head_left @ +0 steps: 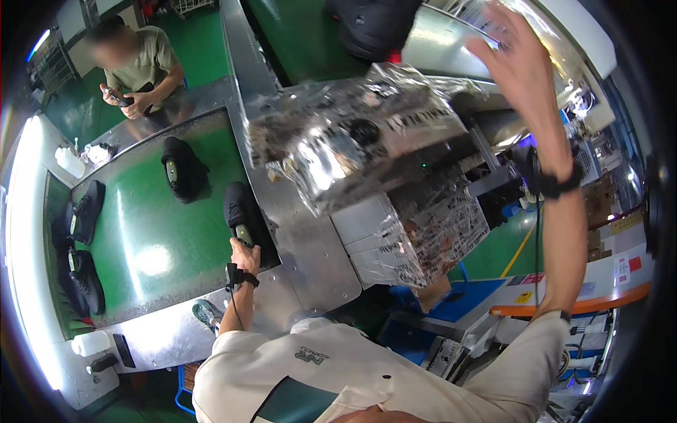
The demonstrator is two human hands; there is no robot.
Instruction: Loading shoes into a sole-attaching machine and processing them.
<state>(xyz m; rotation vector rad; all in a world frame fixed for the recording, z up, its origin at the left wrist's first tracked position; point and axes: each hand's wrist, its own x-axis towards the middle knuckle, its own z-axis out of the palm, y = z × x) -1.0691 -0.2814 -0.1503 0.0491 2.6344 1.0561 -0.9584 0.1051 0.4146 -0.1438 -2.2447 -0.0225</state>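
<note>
My left hand [245, 255] is closed on the heel end of a black shoe [238, 204], which lies at the right edge of the green belt [151, 247]. A light insole shows inside the shoe's opening. Another black shoe [182, 169] lies farther off on the belt, and several more black shoes [86, 211] stand along its left side. High at the far right, my right hand [518, 67] is raised with its fingers spread and nothing visible in it. Below that hand is metal equipment wrapped in clear printed film [360, 134].
A metal ledge [303, 261] runs between the belt and the wrapped equipment. Past the equipment lies a black item [370, 32] with a red patch. Across the belt, a person [141, 67] holds a dark object. White bottles [92, 343] and a bright light strip [28, 247] line the left side.
</note>
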